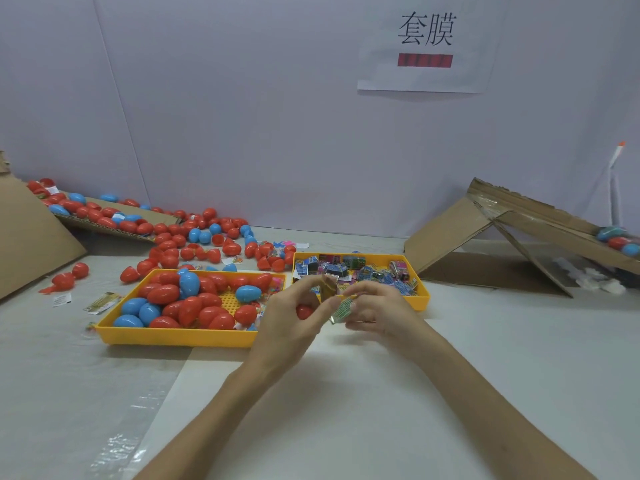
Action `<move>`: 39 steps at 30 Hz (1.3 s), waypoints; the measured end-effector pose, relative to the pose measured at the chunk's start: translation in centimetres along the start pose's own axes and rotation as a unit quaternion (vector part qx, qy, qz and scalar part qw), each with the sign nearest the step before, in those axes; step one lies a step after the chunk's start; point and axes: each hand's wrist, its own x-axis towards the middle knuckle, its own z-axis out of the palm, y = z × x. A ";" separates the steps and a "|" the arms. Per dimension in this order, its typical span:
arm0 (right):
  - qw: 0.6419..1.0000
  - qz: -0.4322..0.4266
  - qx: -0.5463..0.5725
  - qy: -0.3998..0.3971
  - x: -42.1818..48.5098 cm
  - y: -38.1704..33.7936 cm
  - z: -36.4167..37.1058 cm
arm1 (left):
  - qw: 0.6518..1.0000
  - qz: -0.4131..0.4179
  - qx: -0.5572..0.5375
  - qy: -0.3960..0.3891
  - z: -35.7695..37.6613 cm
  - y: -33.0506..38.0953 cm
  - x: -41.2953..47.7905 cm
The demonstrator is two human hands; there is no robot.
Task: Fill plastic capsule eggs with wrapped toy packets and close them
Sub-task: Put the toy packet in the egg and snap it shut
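left hand (291, 318) gripped a glossy red capsule egg (304, 312); right hand (379, 311) pinched a crinkly green packet (341, 308). yellow plastic tray (173, 336) held oval eggs (162, 294); neighbouring tray (423, 299), foil packets (367, 271).

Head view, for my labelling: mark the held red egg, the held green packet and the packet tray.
red egg (304, 311): head view, its visible side.
green packet (341, 308): head view, middle of wrapper.
packet tray (423, 300): head view, right front wall.
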 end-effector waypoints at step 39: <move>0.977 -0.166 -0.014 -0.136 -0.8 -1.0 -0.7 | 0.974 -0.181 -0.105 -0.090 0.2 0.2 0.1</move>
